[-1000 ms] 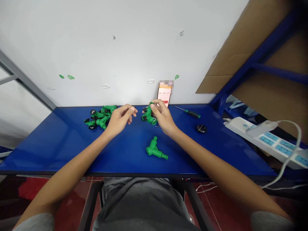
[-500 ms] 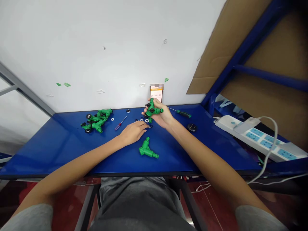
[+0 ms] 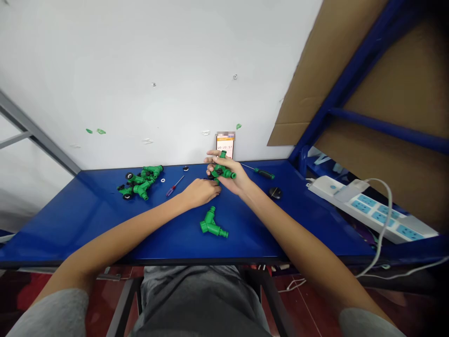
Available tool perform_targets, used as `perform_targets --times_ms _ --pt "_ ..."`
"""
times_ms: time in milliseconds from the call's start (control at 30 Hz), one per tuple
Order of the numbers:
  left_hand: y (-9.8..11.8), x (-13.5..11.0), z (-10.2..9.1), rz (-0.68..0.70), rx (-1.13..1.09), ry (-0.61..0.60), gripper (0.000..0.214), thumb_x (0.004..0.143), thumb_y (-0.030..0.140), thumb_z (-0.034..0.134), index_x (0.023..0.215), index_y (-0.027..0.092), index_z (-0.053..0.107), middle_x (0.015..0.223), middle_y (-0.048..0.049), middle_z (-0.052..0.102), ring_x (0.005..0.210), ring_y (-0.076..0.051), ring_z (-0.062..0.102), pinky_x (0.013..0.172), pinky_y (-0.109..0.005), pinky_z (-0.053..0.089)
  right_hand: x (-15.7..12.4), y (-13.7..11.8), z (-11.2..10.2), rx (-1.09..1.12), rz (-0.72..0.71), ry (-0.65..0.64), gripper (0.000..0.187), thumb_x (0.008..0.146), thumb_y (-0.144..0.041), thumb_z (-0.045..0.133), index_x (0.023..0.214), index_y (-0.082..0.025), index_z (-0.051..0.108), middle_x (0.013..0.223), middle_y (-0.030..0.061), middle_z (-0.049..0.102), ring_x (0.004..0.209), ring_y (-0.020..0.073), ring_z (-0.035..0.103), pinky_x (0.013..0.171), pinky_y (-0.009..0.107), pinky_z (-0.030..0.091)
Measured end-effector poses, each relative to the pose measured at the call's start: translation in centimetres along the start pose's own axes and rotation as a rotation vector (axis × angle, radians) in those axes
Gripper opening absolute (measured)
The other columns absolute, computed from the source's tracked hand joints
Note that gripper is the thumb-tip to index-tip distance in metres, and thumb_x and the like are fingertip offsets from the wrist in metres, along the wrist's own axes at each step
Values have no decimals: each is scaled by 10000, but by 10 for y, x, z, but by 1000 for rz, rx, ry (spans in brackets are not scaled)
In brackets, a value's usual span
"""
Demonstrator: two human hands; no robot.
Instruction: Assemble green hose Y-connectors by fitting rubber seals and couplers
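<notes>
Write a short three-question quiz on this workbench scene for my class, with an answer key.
1. Which hand grips the green three-way hose connector?
2. True or false: the loose green Y-shaped connector lies on the blue table closer to the person's body than the held connector.
3. Fill in the missing word: the small screwdriver between the left hand and the pile of green connectors has a ____ handle.

Key:
1. The right hand
2. True
3. Purple
</notes>
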State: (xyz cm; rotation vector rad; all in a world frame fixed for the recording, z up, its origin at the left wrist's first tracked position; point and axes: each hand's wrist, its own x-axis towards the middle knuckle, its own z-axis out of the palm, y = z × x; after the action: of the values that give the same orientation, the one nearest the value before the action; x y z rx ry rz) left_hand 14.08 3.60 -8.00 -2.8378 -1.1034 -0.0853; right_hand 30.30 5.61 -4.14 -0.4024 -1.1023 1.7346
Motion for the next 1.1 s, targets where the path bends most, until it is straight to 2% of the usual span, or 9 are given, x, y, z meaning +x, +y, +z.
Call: perform_targets --times_ms 167,267,367,533,667,900,1100 --pt "-4 -7 6 10 -9 35 197 1095 225 554 1134 178 742 1182 -108 777 1039 -242 764 794 -300 582 -3 3 9 0 -10 -35 341 739 -215 820 1061 -196 710 762 -29 597 691 144 526 712 313 523" --pt "-5 -13 3 0 -37 38 239 1095 182 526 1170 198 752 1214 -97 779 1078 -242 767 843 -311 592 -5 4 15 28 -1 -35 309 748 -216 810 1038 -201 703 760 -31 582 690 144 524 708 311 524" --pt "-5 -14 -4 -43 -65 5 266 1078 156 518 1136 206 772 1151 -92 797 1014 -248 780 842 -329 593 -7 5 19 59 20 -32 245 790 -260 798 1012 -196 717 764 -19 597 696 149 537 718 311 533" --pt "-8 -2 -13 -53 -90 -69 214 928 102 622 1020 194 792 968 -103 802 911 -288 780 777 -353 587 -8 1 22 51 -4 -32 185 830 -321 749 974 -206 732 733 2 588 700 173 536 722 326 544" --pt "-13 1 -12 -42 -76 -78 219 861 100 652 1010 181 790 921 -111 795 840 -295 770 724 -359 571 -7 -3 18 27 14 -22 225 858 -416 696 969 -220 714 757 19 583 695 195 548 736 359 560" --pt "-23 -18 -12 32 -136 -26 188 938 90 618 962 188 777 1058 -89 795 899 -220 765 774 -302 560 -2 -1 9 49 17 -16 250 852 -421 700 958 -197 730 739 21 591 684 185 547 703 337 551" --pt "-24 -31 -13 64 -149 -9 213 1025 146 590 1078 174 795 1070 -103 787 958 -234 768 862 -327 580 -2 1 9 18 9 15 244 858 -415 692 939 -189 739 709 23 594 671 179 550 668 322 542"
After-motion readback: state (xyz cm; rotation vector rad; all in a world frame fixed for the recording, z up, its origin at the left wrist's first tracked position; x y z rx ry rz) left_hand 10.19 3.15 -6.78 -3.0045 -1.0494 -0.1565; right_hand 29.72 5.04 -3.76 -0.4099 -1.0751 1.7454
